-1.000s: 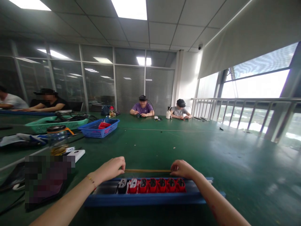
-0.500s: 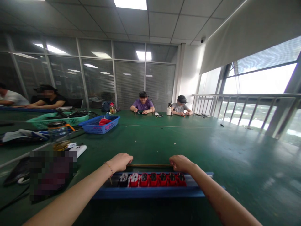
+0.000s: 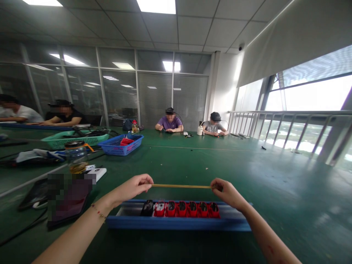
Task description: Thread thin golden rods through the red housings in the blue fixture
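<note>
Between my two hands stretches a thin yellowish stick (image 3: pixel 181 186), held level above the green table. My left hand (image 3: pixel 139 185) pinches its left end, and my right hand (image 3: pixel 223 189) pinches the right end. Just below and nearer to me lies a long blue channel-shaped rail (image 3: pixel 176 223) with a silvery inside. A row of several red block-like parts with black tops (image 3: pixel 182 209) sits in it. At the row's left end is a black part (image 3: pixel 147 208), beside a red one with a whitish top (image 3: pixel 160 209).
To the left are a dark flat device (image 3: pixel 70 205), a white power bank (image 3: pixel 98 174) and a glass jar (image 3: pixel 77 157). Farther back stand a blue basket (image 3: pixel 121 146) and a green basket (image 3: pixel 82 141). Several people sit along the table's far and left sides.
Both hands have lifted the stick slightly off its place by the rail's far edge, and my right hand has shifted right. More of the stick and rail now shows.
</note>
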`<action>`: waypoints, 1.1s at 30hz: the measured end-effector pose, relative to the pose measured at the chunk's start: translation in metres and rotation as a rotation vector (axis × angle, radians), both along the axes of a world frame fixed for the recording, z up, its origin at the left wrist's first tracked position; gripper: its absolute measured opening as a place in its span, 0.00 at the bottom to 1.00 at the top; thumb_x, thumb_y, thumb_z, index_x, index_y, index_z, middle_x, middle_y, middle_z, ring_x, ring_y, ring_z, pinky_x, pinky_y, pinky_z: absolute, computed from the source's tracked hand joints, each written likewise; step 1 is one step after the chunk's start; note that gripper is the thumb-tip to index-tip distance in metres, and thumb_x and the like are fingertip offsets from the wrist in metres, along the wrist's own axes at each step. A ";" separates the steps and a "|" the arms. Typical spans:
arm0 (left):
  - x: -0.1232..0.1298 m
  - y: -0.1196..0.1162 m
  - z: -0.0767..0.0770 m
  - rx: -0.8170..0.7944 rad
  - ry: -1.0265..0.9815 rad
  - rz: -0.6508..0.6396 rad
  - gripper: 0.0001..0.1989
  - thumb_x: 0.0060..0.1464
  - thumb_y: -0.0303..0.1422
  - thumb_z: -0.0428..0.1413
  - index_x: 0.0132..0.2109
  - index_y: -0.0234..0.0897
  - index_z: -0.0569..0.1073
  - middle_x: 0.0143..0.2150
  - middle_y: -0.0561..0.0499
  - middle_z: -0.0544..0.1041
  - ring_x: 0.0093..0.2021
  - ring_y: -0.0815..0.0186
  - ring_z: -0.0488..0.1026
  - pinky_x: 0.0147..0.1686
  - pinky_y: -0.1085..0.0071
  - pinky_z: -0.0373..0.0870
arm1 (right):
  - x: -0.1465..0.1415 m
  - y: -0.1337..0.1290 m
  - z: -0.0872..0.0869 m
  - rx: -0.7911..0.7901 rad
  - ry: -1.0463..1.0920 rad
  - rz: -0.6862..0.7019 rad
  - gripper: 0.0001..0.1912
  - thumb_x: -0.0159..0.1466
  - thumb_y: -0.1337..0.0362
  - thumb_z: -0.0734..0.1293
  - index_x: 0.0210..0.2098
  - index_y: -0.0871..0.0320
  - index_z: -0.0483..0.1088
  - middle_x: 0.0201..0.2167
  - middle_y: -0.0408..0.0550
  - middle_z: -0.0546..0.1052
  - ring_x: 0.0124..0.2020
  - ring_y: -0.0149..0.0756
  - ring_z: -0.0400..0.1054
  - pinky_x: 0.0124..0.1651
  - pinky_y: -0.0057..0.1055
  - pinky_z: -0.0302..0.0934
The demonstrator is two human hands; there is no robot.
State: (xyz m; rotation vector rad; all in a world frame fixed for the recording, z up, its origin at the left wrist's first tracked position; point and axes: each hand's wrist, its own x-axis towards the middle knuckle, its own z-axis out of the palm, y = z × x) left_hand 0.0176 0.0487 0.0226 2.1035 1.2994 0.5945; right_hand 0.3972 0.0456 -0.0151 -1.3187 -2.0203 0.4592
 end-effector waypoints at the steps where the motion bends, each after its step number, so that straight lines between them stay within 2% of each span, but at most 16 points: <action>1: 0.001 -0.006 -0.001 -0.021 -0.065 0.028 0.17 0.52 0.44 0.45 0.40 0.36 0.68 0.29 0.54 0.69 0.31 0.68 0.65 0.29 0.76 0.61 | 0.000 -0.007 0.002 -0.019 0.032 0.009 0.07 0.56 0.64 0.60 0.31 0.59 0.67 0.21 0.40 0.67 0.24 0.29 0.60 0.27 0.24 0.55; 6: 0.003 -0.024 -0.013 0.024 -0.155 0.171 0.22 0.49 0.50 0.45 0.36 0.37 0.70 0.26 0.54 0.68 0.29 0.68 0.64 0.31 0.75 0.60 | 0.001 -0.037 0.008 -0.282 0.183 0.150 0.16 0.55 0.57 0.64 0.40 0.60 0.65 0.24 0.41 0.68 0.26 0.29 0.61 0.28 0.24 0.56; 9: 0.000 -0.026 -0.018 0.010 -0.166 0.166 0.22 0.48 0.50 0.47 0.38 0.37 0.70 0.28 0.53 0.70 0.30 0.67 0.65 0.31 0.75 0.60 | -0.003 -0.043 0.008 -0.370 0.270 0.120 0.19 0.57 0.50 0.61 0.38 0.60 0.65 0.25 0.42 0.68 0.26 0.28 0.61 0.26 0.23 0.55; 14: -0.008 -0.022 -0.026 -0.052 -0.141 0.111 0.20 0.48 0.48 0.49 0.39 0.37 0.69 0.26 0.54 0.70 0.29 0.68 0.66 0.29 0.75 0.61 | -0.009 -0.040 0.001 -0.309 0.293 0.091 0.17 0.57 0.51 0.62 0.35 0.59 0.64 0.24 0.41 0.68 0.27 0.29 0.62 0.29 0.24 0.57; 19: -0.008 -0.023 -0.029 -0.115 -0.082 0.044 0.19 0.48 0.47 0.49 0.39 0.35 0.68 0.25 0.54 0.70 0.27 0.68 0.67 0.27 0.75 0.60 | -0.007 -0.037 -0.005 -0.288 0.182 0.053 0.17 0.56 0.50 0.62 0.34 0.59 0.64 0.22 0.41 0.68 0.25 0.30 0.63 0.26 0.24 0.56; 23: -0.007 -0.023 -0.029 -0.100 -0.071 0.048 0.19 0.49 0.47 0.48 0.38 0.35 0.69 0.26 0.54 0.70 0.29 0.67 0.68 0.29 0.75 0.61 | -0.007 -0.037 -0.007 -0.250 0.107 0.033 0.17 0.57 0.50 0.61 0.33 0.59 0.64 0.20 0.40 0.66 0.22 0.29 0.60 0.22 0.23 0.53; 29: -0.009 -0.020 -0.033 -0.098 -0.079 0.035 0.20 0.49 0.47 0.48 0.39 0.35 0.69 0.30 0.53 0.71 0.31 0.67 0.68 0.31 0.74 0.62 | -0.006 -0.037 -0.009 -0.255 0.116 0.064 0.17 0.58 0.50 0.60 0.34 0.58 0.65 0.24 0.42 0.69 0.26 0.30 0.63 0.26 0.24 0.56; 33: -0.007 -0.023 -0.031 -0.096 -0.095 0.034 0.20 0.49 0.47 0.48 0.39 0.35 0.69 0.30 0.53 0.71 0.32 0.66 0.67 0.32 0.73 0.63 | -0.003 -0.037 -0.010 -0.255 0.090 0.079 0.18 0.58 0.50 0.60 0.37 0.59 0.66 0.23 0.41 0.68 0.25 0.30 0.62 0.25 0.24 0.56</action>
